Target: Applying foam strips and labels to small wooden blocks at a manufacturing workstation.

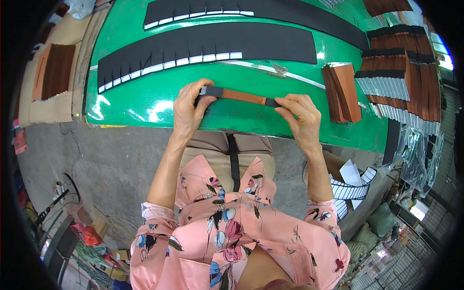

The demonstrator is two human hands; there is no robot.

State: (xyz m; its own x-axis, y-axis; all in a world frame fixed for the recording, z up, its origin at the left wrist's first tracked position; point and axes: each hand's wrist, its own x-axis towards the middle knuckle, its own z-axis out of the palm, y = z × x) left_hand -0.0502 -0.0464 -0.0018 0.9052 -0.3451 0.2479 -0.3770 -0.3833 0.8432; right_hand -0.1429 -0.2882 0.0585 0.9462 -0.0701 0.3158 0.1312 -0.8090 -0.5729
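Observation:
A narrow brown strip with black ends (pixel 243 96) is stretched between my hands above the near edge of the green table (pixel 145 107). My left hand (pixel 189 107) pinches its left black end, where a small silvery-clear tip sticks out. The right black end is pinched in the fingertips of my right hand (pixel 302 116). Just beyond the strip lies a long black foam-like strip (pixel 208 43), with white rectangles showing along its near edge. Farther back is a similar black strip (pixel 280 12).
Bundles of brown pieces with black bands (pixel 401 79) are stacked at the table's right, beside a loose brown stack (pixel 342 92). Another brown stack (pixel 54 72) rests on cardboard at the left. Clear plastic (pixel 415 154) hangs at the right. White striped backing strips (pixel 355 191) lie below the table.

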